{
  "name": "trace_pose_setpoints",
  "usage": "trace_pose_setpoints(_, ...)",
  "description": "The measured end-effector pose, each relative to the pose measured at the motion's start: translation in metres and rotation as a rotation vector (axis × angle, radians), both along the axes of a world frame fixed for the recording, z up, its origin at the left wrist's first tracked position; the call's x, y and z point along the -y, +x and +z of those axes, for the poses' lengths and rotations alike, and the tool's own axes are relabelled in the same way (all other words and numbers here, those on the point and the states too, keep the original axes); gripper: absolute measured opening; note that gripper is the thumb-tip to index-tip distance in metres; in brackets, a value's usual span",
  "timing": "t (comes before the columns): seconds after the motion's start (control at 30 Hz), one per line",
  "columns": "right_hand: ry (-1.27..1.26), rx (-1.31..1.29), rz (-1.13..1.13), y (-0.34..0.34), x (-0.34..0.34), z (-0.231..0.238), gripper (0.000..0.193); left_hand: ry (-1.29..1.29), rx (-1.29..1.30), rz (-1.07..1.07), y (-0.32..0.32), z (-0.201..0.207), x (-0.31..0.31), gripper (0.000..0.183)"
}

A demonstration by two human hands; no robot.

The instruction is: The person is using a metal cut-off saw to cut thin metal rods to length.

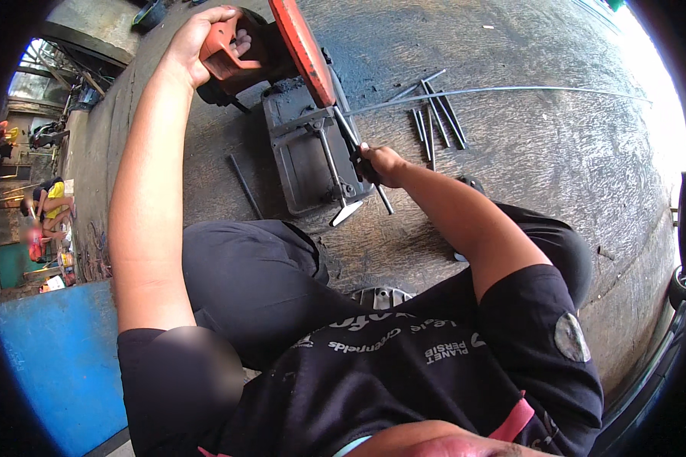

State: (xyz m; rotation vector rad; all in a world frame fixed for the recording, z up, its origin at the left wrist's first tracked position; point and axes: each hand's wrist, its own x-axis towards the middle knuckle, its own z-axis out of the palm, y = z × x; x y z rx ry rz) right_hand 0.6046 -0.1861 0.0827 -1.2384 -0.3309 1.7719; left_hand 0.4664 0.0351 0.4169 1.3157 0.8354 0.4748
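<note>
At the top of the head view, my left hand (194, 47) is wrapped round the orange handle (222, 55) of a chop saw. The saw's red-orange blade guard (303, 53) slants down toward the grey metal base (301, 171), which carries a clamp with a screw rod (330, 160) and a flat crank handle (346, 214). Right of the clamp, my right hand (385, 165) closes on a thin metal tube (386, 199) lying at a slant beside the base. A dark part near those fingers is unclear. The blade is hidden by the guard.
A long thin metal bar (503, 91) reaches right from the saw. Several cut tubes (439, 118) lie on the worn floor, and another tube (245, 186) lies left of the base. A blue panel (61, 358) stands at the lower left; people sit at far left.
</note>
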Motion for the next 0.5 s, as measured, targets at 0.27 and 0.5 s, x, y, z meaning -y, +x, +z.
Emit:
trace_pose_setpoints(0.27, -0.06, -0.161, -0.101, 0.007, 0.005, -0.03, 0.03, 0.039, -0.014, 0.07, -0.007, -0.015, 0.014, 0.038)
trace_pose_setpoints(0.5, -0.043, -0.206, -0.073, 0.014, 0.006, -0.024, 0.029, 0.097, 0.022, 0.142, -0.01, -0.027, 0.026, 0.032)
